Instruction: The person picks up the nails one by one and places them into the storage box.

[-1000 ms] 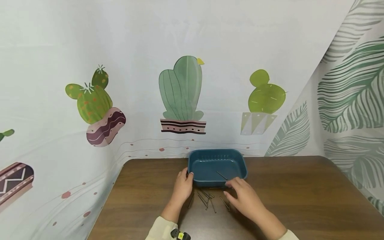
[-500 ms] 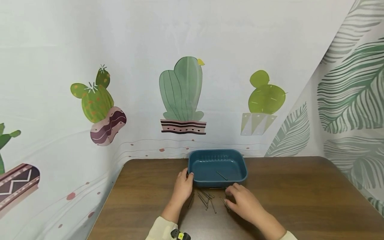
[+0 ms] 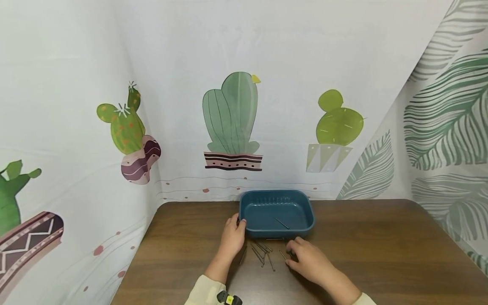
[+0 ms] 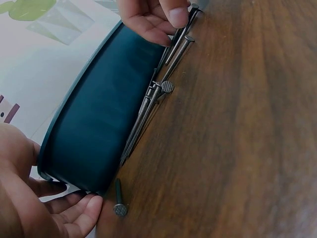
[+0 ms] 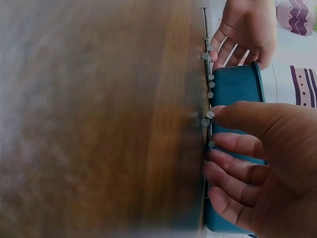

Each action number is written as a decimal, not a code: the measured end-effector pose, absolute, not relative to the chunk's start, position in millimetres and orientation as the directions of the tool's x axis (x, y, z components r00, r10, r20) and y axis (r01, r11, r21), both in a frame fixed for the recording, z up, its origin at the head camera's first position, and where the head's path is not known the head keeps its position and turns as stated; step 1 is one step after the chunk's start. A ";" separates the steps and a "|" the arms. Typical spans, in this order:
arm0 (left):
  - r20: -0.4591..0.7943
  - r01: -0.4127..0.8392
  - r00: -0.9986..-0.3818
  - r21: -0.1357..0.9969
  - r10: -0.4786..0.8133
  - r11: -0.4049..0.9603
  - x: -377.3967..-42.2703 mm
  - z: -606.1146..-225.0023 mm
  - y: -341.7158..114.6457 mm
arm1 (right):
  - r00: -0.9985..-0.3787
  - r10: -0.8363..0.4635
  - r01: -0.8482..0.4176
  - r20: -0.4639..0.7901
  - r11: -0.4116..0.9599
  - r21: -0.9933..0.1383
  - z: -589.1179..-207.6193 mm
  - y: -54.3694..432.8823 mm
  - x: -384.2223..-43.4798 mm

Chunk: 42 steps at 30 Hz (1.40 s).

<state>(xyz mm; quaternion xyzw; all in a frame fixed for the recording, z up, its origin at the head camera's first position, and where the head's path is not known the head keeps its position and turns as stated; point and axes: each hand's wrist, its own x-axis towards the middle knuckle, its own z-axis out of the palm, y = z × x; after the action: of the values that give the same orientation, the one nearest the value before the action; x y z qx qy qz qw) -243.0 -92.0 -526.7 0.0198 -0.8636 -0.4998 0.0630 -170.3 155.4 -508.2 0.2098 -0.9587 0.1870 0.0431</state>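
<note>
A blue rectangular tray stands at the far side of the table, with one nail lying in it. My left hand holds the tray's left side, thumb at the rim and fingers against the outer wall. Several loose nails lie on the wood in front of the tray. My right hand is low over the table to the right of them. In the right wrist view its thumb and fingers are apart, close around nail heads. A nail pokes out by its thumb, partly hidden.
The brown wooden table reaches back to a white cloth backdrop printed with cacti and leaves. A single nail lies near the tray's left corner, and another nail lies along its front wall.
My right hand has drawn back from the tray's front rim, down to the nails on the table. The nail now lies in the tray, let go. My left hand has stayed put.
</note>
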 end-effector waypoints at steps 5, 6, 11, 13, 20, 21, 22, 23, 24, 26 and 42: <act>0.088 0.028 -0.991 0.867 -0.098 0.497 -242.8 -527.1 -92.2 | -0.906 -0.392 -0.422 0.157 0.840 -0.341 -509.0 154.2 -170.7; 0.089 0.028 -0.991 0.867 -0.099 0.498 -242.8 -527.3 -92.2 | -0.907 -0.392 -0.421 0.155 0.841 -0.341 -509.0 154.0 -170.7; 0.093 0.030 -0.991 0.868 -0.101 0.496 -242.0 -527.3 -92.0 | -0.909 -0.394 -0.416 0.134 0.844 -0.339 -509.5 153.5 -170.9; 0.095 0.033 -0.990 0.868 -0.101 0.496 -241.9 -527.4 -92.0 | -0.910 -0.395 -0.414 0.129 0.842 -0.344 -509.8 153.5 -171.2; 0.097 0.036 -0.990 0.868 -0.098 0.496 -241.6 -526.8 -92.3 | -0.907 -0.401 -0.420 0.131 0.833 -0.360 -511.0 153.8 -172.0; 0.097 0.036 -0.990 0.868 -0.098 0.496 -241.6 -526.6 -92.2 | -0.905 -0.403 -0.423 0.133 0.830 -0.363 -511.1 153.9 -171.9; 0.096 0.035 -0.990 0.868 -0.099 0.495 -241.6 -526.4 -92.2 | -0.905 -0.404 -0.425 0.137 0.829 -0.364 -511.1 153.9 -171.8; 0.095 0.034 -0.990 0.868 -0.099 0.495 -241.5 -526.2 -92.2 | -0.904 -0.405 -0.427 0.140 0.827 -0.365 -511.0 153.9 -171.7; 0.096 0.034 -0.990 0.868 -0.099 0.496 -241.6 -526.1 -92.2 | -0.903 -0.406 -0.429 0.143 0.826 -0.366 -510.9 153.9 -171.6; 0.095 0.033 -0.990 0.868 -0.101 0.495 -241.4 -525.5 -91.9 | -0.903 -0.405 -0.428 0.144 0.824 -0.372 -510.2 153.7 -171.0; 0.094 0.030 -0.990 0.868 -0.105 0.496 -241.4 -524.4 -91.4 | -0.909 -0.398 -0.412 0.126 0.812 -0.413 -508.5 153.8 -172.1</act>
<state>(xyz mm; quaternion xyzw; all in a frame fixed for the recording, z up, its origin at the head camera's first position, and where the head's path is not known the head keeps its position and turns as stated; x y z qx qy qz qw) -241.4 -91.4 -524.4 0.0216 -0.8623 -0.5015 0.0670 -172.1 153.8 -508.5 0.2128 -0.9517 0.2207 0.0167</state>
